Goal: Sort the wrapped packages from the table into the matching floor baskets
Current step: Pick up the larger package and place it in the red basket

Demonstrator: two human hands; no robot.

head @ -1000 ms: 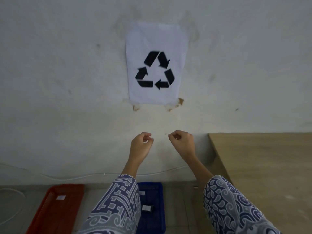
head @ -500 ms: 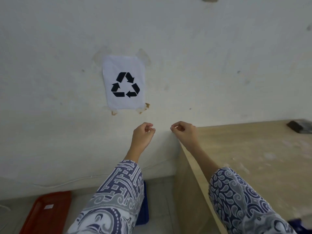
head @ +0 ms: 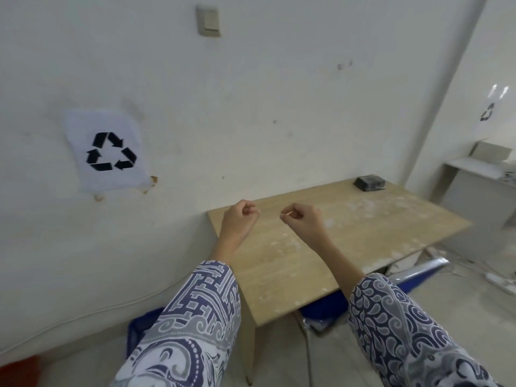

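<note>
Empty hands over the desk, one package left at the far corner

Both the left hand (head: 237,219) and right hand (head: 303,219) hang over the near-left part of the desk (head: 363,219), fingers loosely curled in, holding nothing as far as I can see. The only wrapped package (head: 369,182) in sight is a dark grey one at the desk's far right corner by the wall, well apart from the hands. I'd step closer rather than stretch, take it from above with the right hand, and check its wrap before choosing a basket. The blue basket (head: 136,328) peeks out on the floor left of the desk, with a sliver of the red basket (head: 16,368) further left.
</note>
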